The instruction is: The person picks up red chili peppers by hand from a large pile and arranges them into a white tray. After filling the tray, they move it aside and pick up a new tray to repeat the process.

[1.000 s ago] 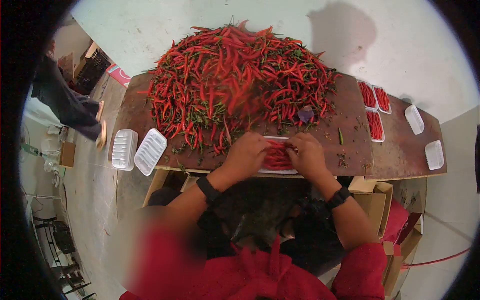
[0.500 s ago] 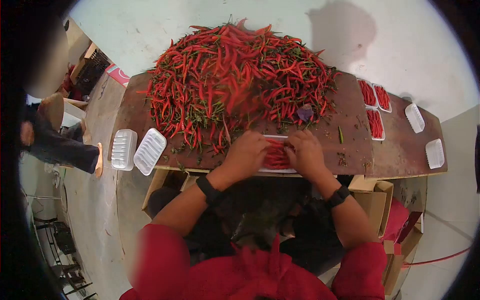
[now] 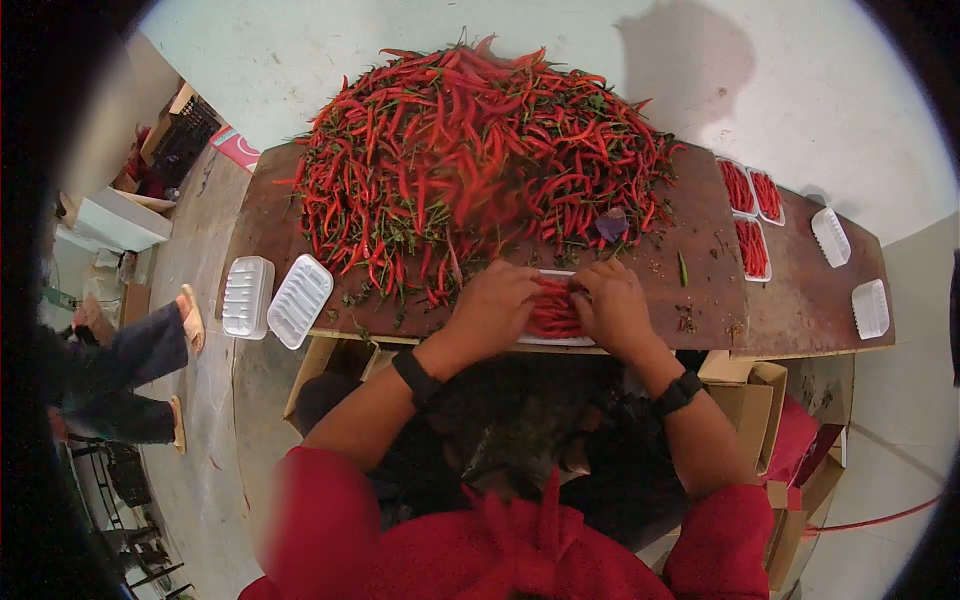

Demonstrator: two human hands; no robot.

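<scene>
Close to the table's front edge, a white tray [image 3: 566, 341] holds a row of red chilies [image 3: 553, 309]. My left hand [image 3: 492, 303] lies over the tray's left side, fingers curled against the chili ends. Across from it, my right hand [image 3: 612, 298] has its fingers bent and pressed onto the chilies at the right side. Some fingertips are hidden among the chilies. Behind both hands rises a large heap of red chilies with green stems [image 3: 480, 150].
Stacked white trays [image 3: 248, 298] and another white tray [image 3: 300, 302] sit at the table's left edge. Filled chili trays [image 3: 752, 250] stand on the right, with two white trays [image 3: 870, 308] beyond. Cardboard boxes [image 3: 745, 410] are below. A person's legs [image 3: 135, 375] show at left.
At left the other person has stepped toward the lower part of the view, and both feet now show. My hands stay at the tray with barely any movement.
</scene>
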